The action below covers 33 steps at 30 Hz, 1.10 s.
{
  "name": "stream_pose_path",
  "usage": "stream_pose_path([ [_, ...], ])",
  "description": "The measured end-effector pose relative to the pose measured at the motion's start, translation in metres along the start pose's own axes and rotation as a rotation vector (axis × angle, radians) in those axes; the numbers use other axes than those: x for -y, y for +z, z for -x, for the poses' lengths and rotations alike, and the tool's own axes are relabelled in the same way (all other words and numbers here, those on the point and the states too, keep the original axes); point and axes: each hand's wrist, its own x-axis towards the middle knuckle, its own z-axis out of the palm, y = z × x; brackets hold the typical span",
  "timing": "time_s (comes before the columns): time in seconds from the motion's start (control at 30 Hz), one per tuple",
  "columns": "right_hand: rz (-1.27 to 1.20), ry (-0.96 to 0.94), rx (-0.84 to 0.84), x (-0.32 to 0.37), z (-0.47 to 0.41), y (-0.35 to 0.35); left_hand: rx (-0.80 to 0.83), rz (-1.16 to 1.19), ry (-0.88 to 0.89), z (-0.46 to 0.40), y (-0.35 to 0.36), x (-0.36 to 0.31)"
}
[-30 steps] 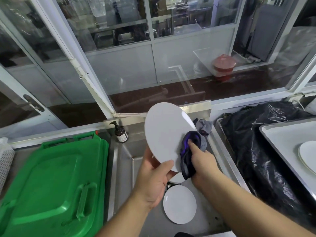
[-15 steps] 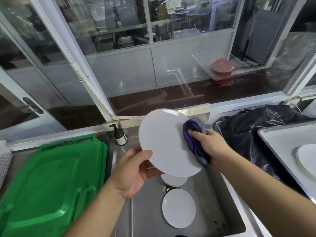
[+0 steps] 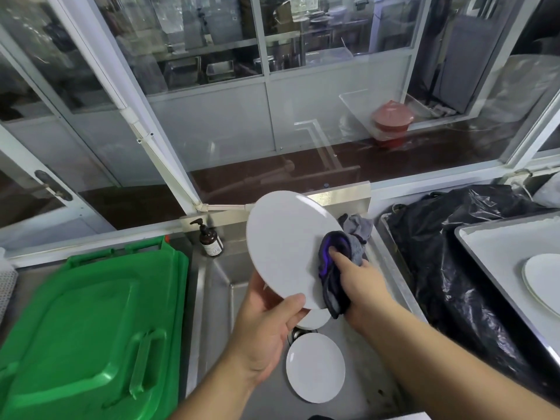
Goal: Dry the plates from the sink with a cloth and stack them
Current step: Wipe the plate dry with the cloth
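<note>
Left hand [image 3: 266, 325] gripping lower rim of white plate [image 3: 285, 247], thumb curled over the face, plate tilted up over the sink [image 3: 212, 298]; right hand [image 3: 360, 286] clutching dark cloth [image 3: 333, 268], pressing it on plate's right edge. Two more plates down in the sink: one [image 3: 315, 366] flat near the front, another [image 3: 313, 319] mostly hidden under the held one. Green bin lid [image 3: 88, 328] tight against sink's left edge, black bag [image 3: 448, 256] close on the right, tray [image 3: 497, 247] with a dried plate [image 3: 542, 278] at far right.
</note>
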Motion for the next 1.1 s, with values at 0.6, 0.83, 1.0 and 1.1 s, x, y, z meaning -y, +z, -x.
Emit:
stream_pose_path([
  [0.6,0.003,-0.093,-0.031,0.015,0.018,0.014,0.03,0.063,0.047,-0.003,-0.002,-0.018],
  [0.83,-0.058,-0.042,0.018,0.01,0.019,0.004,0.042,-0.026,0.055,0.005,0.0,-0.005],
  [1.0,0.135,-0.118,0.109,0.039,0.006,-0.009,-0.024,-0.041,-0.01,-0.006,-0.019,-0.043],
  [1.1,0.204,-0.164,0.128,0.05,0.003,-0.011,0.017,-0.076,-0.045,-0.011,-0.024,-0.055],
])
